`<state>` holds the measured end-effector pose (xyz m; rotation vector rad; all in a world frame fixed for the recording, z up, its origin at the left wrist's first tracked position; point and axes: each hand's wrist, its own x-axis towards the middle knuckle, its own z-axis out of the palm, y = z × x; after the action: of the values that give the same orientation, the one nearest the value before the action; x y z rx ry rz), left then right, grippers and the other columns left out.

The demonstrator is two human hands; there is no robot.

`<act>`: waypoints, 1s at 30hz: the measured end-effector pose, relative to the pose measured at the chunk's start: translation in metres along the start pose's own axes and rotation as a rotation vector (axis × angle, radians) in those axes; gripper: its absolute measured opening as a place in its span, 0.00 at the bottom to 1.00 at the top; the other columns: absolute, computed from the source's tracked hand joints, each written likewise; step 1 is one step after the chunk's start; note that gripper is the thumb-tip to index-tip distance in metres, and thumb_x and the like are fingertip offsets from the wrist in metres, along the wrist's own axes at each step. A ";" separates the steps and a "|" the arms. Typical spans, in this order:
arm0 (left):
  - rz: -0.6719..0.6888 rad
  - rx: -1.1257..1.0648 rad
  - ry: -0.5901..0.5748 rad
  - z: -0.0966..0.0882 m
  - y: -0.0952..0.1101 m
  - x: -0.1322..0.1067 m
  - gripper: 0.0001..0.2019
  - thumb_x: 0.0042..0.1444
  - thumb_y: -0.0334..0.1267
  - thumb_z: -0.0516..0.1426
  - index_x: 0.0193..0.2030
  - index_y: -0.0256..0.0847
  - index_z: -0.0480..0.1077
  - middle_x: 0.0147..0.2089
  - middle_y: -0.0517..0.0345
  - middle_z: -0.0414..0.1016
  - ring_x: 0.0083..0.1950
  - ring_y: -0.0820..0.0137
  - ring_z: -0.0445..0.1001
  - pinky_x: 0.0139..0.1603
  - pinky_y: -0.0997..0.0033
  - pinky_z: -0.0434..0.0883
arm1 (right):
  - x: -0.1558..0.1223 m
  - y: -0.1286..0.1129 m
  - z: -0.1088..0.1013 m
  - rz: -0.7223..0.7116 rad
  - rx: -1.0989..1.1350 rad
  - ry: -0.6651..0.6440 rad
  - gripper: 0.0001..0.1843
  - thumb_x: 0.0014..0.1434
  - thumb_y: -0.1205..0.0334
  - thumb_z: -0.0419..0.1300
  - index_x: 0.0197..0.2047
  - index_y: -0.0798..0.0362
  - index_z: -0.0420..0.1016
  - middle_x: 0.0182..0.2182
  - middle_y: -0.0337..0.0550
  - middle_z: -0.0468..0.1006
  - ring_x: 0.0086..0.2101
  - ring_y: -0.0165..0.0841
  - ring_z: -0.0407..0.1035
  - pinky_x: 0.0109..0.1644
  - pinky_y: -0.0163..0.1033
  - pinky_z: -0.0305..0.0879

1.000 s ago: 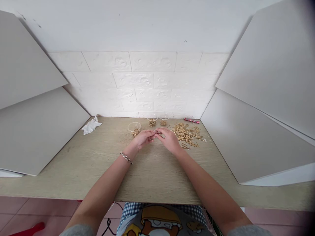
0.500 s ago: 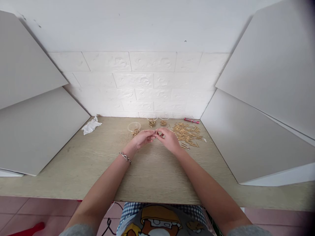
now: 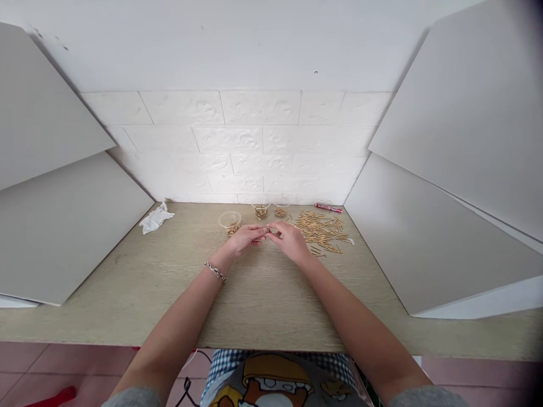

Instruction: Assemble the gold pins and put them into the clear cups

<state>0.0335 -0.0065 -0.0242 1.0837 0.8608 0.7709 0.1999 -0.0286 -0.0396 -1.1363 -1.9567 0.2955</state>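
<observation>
Over the table [image 3: 271,305], my left hand [image 3: 246,237] and my right hand [image 3: 291,240] meet fingertip to fingertip. Both are closed in a pinch around something tiny between them, too small to make out. Right of my right hand lies a spread pile of thin gold-coloured sticks [image 3: 318,229]. Close behind my left hand is a clear plastic cup [image 3: 229,219] with small gold pieces, partly covered by the hand. Two more clear cups, one with gold pieces [image 3: 261,212] and one with smaller gold bits [image 3: 280,212], stand farther back.
A crumpled white tissue [image 3: 156,218] lies at the back left. A red tube-shaped packet [image 3: 328,208] rests by the wall at the back right. Grey-white panels [image 3: 80,226] stand on the left, with similar panels [image 3: 458,237] on the right. A brick-patterned wall [image 3: 263,138] closes the back.
Both hands stay pinched together in nearly the same place, with slight finger movement. The whole view has shifted a little.
</observation>
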 end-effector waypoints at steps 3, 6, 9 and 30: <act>0.028 0.037 0.022 0.002 -0.001 0.001 0.12 0.42 0.41 0.64 0.32 0.36 0.75 0.28 0.57 0.72 0.27 0.78 0.65 0.28 0.78 0.60 | 0.001 0.006 0.001 0.020 0.007 0.004 0.11 0.56 0.60 0.58 0.43 0.50 0.74 0.39 0.43 0.76 0.27 0.28 0.68 0.34 0.35 0.65; 0.084 0.102 0.144 0.003 -0.002 0.003 0.11 0.42 0.41 0.64 0.30 0.36 0.74 0.28 0.57 0.72 0.25 0.79 0.63 0.23 0.79 0.56 | 0.003 0.018 -0.003 0.087 -0.046 0.007 0.12 0.56 0.60 0.59 0.43 0.52 0.74 0.39 0.44 0.76 0.27 0.28 0.68 0.35 0.36 0.64; 0.121 0.165 0.260 0.002 -0.003 0.005 0.09 0.43 0.40 0.63 0.28 0.36 0.73 0.24 0.59 0.69 0.21 0.80 0.59 0.20 0.78 0.52 | 0.005 0.031 -0.011 0.159 -0.171 -0.032 0.11 0.55 0.64 0.59 0.42 0.53 0.75 0.39 0.46 0.74 0.32 0.31 0.69 0.37 0.37 0.64; 0.188 0.288 0.329 0.005 -0.001 0.006 0.14 0.38 0.43 0.63 0.30 0.38 0.71 0.26 0.62 0.69 0.24 0.78 0.62 0.25 0.76 0.57 | 0.007 0.025 -0.021 0.360 -0.326 -0.339 0.12 0.55 0.59 0.58 0.43 0.51 0.75 0.43 0.46 0.74 0.42 0.36 0.67 0.41 0.36 0.58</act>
<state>0.0401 -0.0037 -0.0250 1.3270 1.1867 1.0225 0.2290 -0.0133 -0.0368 -1.7527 -2.1359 0.3887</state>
